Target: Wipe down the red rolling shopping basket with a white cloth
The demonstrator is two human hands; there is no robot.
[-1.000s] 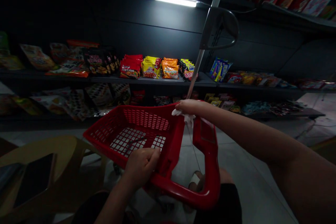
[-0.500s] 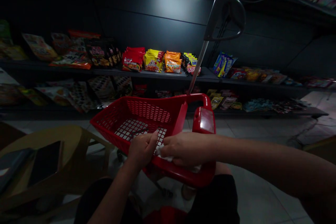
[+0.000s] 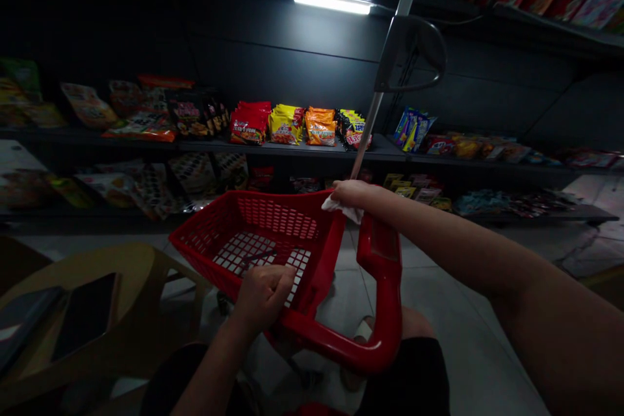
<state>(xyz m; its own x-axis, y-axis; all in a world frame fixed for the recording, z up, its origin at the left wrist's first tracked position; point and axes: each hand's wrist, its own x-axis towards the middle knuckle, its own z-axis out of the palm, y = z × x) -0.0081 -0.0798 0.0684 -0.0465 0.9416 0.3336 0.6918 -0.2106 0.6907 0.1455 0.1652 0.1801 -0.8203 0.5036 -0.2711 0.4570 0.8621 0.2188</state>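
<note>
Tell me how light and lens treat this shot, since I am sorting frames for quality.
Head view: one tube lamp, slightly blown out, lights the noodle packs below it; the shelf ends and the chair sink into shadow; the wide lens bows the shelf lines; the red basket, left hand and right hand with its white cloth look dim but sharp.

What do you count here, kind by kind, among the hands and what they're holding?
hands: 2, the left hand and the right hand
red basket: 1, gripped at its near rim by the left hand
white cloth: 1, under the right hand
total: 4
</note>
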